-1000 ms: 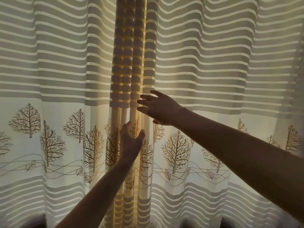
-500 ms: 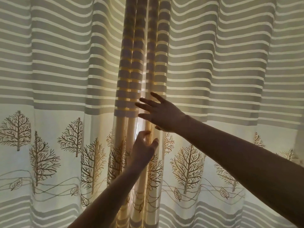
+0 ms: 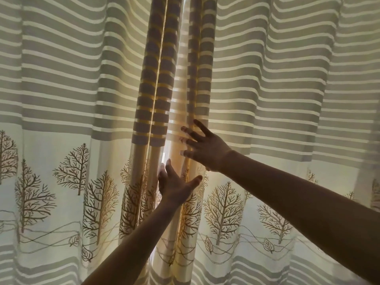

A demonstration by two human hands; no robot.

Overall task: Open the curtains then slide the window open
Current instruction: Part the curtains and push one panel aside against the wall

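**Both hands placed at the curtain seam**

Two backlit curtains, the left curtain (image 3: pixel 67 99) and the right curtain (image 3: pixel 277 89), are seen hanging closed, meeting at centre. The left hand (image 3: pixel 174 188) is spread flat, fingers reaching into the bright gap (image 3: pixel 179 83); nothing is gripped. Just above it, the right hand (image 3: pixel 205 149) is splayed against the right curtain's edge fold, possibly pressing it. The window is hidden behind the fabric.

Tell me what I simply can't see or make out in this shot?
- Window: head view, hidden behind the left curtain and right curtain; only a bright slit shows.
- Left hand fingertips: tucked into the folds.
- Right hand fingers: blurred.
- Curtain tops and hems: cut off by frame edges.
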